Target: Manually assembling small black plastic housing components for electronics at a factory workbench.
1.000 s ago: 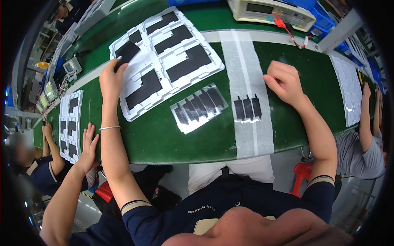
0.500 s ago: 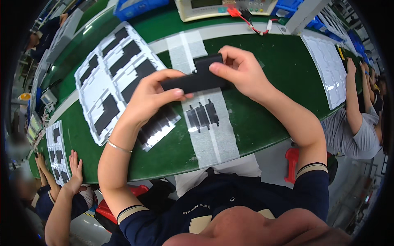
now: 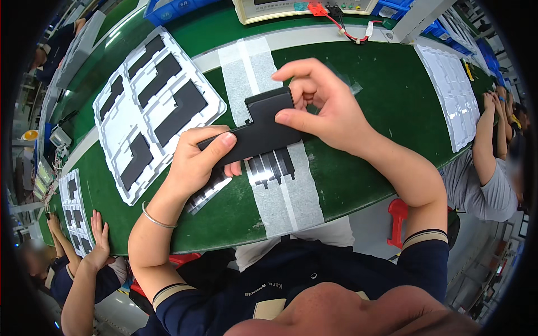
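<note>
A flat black L-shaped piece (image 3: 255, 126) is held tilted above the bench, its raised end toward the right. My left hand (image 3: 196, 154) grips its left end, thumb on top and fingers underneath. At the right end, my right hand (image 3: 330, 109) has its thumb on the piece and some fingers curled at the edge, with the index finger lifted off. Below the piece, short black strips (image 3: 272, 171) lie on a pale paper band (image 3: 294, 210), partly covered by it. A clear sheet with dark strips (image 3: 210, 189) shows beside my left hand.
A white moulded tray (image 3: 120, 151) with several black L-shaped pieces stands on the green bench (image 3: 358, 173) at left. A meter (image 3: 269, 14) with red and black leads is at the back. Another white tray (image 3: 448, 98) lies right. People work on both sides.
The black piece has come lower and left, its face turned more into view. My right index finger has lifted away from it. My left thumb has moved onto its top.
</note>
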